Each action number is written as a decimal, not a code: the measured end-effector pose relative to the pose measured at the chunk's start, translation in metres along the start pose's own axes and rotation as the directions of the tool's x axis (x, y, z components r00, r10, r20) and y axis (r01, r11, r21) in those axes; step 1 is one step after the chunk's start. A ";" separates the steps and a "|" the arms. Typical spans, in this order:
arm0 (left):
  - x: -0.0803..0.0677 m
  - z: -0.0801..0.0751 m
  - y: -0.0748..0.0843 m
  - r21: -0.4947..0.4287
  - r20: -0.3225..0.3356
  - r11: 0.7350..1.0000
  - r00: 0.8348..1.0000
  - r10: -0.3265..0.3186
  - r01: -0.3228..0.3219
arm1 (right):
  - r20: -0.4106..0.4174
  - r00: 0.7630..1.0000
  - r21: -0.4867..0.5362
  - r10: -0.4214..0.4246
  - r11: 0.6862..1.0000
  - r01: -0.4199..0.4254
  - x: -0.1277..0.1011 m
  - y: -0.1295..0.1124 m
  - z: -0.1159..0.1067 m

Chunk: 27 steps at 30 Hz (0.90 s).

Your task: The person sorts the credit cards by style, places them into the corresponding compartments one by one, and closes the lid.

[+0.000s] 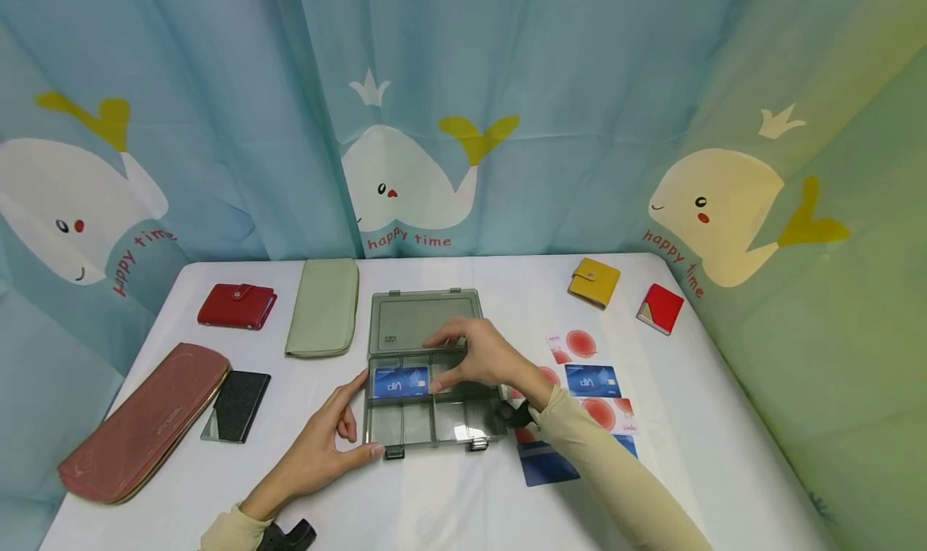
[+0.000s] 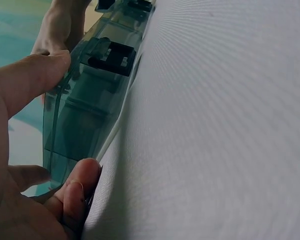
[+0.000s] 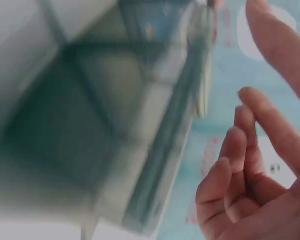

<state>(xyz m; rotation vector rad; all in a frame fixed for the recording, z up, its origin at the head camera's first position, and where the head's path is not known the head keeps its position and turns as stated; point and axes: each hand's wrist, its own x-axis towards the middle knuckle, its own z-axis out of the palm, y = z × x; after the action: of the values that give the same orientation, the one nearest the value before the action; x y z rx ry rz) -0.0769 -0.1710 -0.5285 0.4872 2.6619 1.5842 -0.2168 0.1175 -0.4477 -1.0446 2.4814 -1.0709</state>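
A smoky see-through compartment box (image 1: 416, 424) lies on the white table with its lid (image 1: 405, 314) folded back. A blue VIP card (image 1: 401, 382) sits at the back left of its divided half. My left hand (image 1: 319, 446) holds the box by its left side, thumb at the front corner and index fingertip further back along the edge. In the left wrist view, the thumb (image 2: 37, 75) overlaps the rim near a dark latch (image 2: 112, 57). Over the box hovers my right hand (image 1: 481, 354), fingers spread apart and nothing between them, thumb tip close to the card's right end.
Beside the box on the right lie several cards, including a blue one (image 1: 592, 380), partly under my right forearm. Wallets surround them: yellow (image 1: 594, 281), red (image 1: 661, 308), dark red (image 1: 236, 306), pale green (image 1: 323, 308) and long brown (image 1: 148, 422). A black card holder (image 1: 237, 406) lies left.
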 end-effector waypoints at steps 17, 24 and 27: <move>-0.001 0.001 0.002 -0.026 0.005 0.999 0.999 -0.039 0.040 | -0.184 0.949 0.046 0.256 0.967 -0.252 -0.107 0.087 -0.095; -0.002 0.001 0.002 -0.029 -0.008 0.999 0.999 -0.040 0.040 | -0.222 0.905 0.011 0.362 0.929 -0.369 -0.148 0.119 -0.118; -0.002 0.002 0.001 -0.029 -0.009 0.999 0.999 -0.037 0.036 | -0.216 0.892 0.011 0.398 0.914 -0.405 -0.163 0.126 -0.122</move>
<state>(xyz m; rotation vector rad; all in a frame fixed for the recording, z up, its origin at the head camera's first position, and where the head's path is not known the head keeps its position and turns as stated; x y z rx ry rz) -0.0741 -0.1690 -0.5289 0.4287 2.6346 1.6171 -0.2233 0.3572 -0.4608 -0.4005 2.7241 -1.0535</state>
